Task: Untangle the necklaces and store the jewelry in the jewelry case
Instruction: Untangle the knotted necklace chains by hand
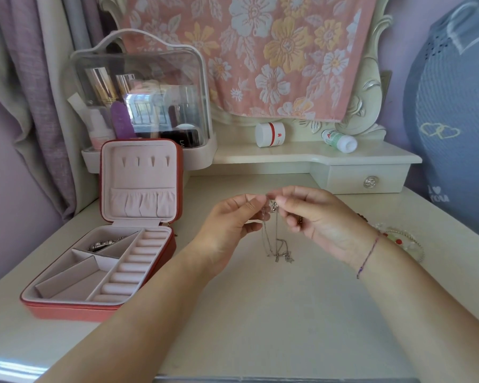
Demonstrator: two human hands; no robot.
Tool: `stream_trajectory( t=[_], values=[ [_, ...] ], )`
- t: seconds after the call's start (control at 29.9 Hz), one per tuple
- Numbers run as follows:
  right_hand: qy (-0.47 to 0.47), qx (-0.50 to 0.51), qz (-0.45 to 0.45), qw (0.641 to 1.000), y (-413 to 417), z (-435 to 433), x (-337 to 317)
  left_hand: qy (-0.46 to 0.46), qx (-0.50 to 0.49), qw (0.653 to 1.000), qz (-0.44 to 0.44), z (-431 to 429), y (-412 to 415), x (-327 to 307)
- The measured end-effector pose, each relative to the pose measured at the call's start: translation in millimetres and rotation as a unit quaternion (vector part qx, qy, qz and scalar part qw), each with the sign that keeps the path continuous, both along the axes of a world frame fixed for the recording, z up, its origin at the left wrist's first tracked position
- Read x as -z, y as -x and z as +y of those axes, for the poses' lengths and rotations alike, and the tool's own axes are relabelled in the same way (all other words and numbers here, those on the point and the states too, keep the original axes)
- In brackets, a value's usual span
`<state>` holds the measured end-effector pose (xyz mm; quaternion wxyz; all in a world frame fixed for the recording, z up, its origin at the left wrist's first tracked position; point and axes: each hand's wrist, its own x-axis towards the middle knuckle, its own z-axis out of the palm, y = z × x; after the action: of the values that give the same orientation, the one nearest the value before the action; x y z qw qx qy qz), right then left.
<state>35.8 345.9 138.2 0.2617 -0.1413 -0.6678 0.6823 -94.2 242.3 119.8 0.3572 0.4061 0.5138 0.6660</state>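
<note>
Held tangled silver necklaces [280, 255] pinched in left hand [230, 219] and right hand [315, 214]; risked tightening or breaking them if tugged apart.

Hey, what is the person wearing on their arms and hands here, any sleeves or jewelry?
No sleeves show; both forearms are bare. A thin thread bracelet, purple with a reddish stretch, circles the wrist of the right hand. The left hand and its wrist show no band or watch.
</note>
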Motion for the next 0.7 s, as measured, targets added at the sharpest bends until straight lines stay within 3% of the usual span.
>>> stream_trajectory(
  t=[0.1, 0.3, 0.7],
  values=[
    [-0.057, -0.021, -0.04, 0.997, 0.3, -3.6, 0.2, 0.008, 0.006, 1.0, 0.012, -0.4, -0.5, -0.2],
    [-0.116, 0.029, -0.066, 0.991, 0.4, -2.7, 2.3, 0.014, -0.005, 1.0, 0.016, -0.1, 0.3, 0.9],
    [0.045, -0.028, -0.031, 0.998, -0.4, -0.3, 0.7, 0.03, 0.047, 0.998, -0.03, 1.6, 0.1, 1.4]
  ],
)
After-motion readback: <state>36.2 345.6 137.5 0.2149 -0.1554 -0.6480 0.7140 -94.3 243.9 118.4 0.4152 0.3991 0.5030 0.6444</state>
